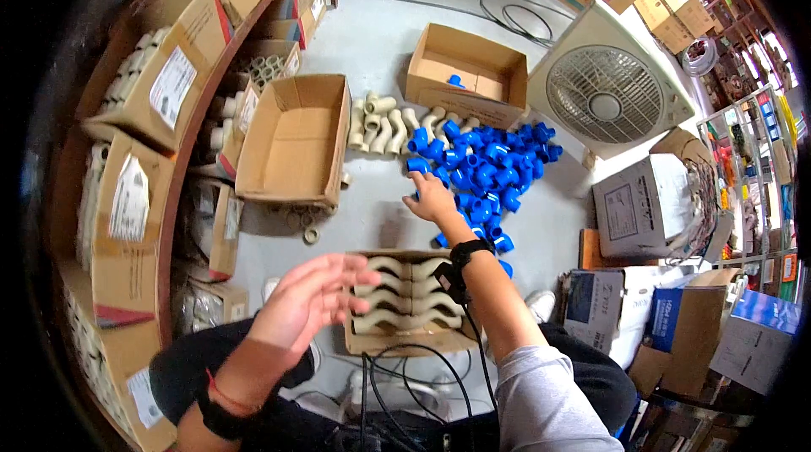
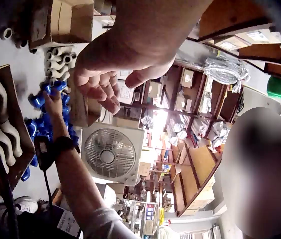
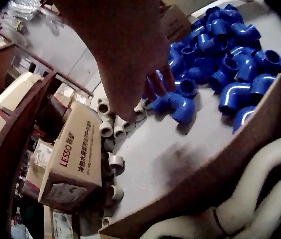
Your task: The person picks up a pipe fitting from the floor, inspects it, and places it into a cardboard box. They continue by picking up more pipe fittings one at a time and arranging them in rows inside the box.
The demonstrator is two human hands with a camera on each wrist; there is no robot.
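My right hand (image 1: pixel 432 197) reaches over the left edge of a pile of blue pipe elbows (image 1: pixel 486 166). Its fingers hang apart, close by a blue elbow (image 3: pixel 182 108) at the pile's edge; no piece shows in its grip. My left hand (image 1: pixel 308 308) is raised with fingers spread and nothing in it, beside an open carton (image 1: pixel 351 340) of beige curved pipe fittings (image 1: pixel 405 318). In the left wrist view the left hand's fingers (image 2: pixel 96 89) hang loosely bent. More beige fittings (image 1: pixel 389 131) lie in a row on the floor left of the blue pile.
An open carton (image 1: pixel 291 144) stands at the left, and another (image 1: pixel 469 59) at the back holds one blue fitting (image 1: pixel 456 80). A box fan (image 1: pixel 604 84) stands right of the pile. Loaded shelves (image 1: pixel 182 198) line the left; boxes (image 1: pixel 625 304) line the right. Black cables (image 1: pixel 422 359) cross near my lap.
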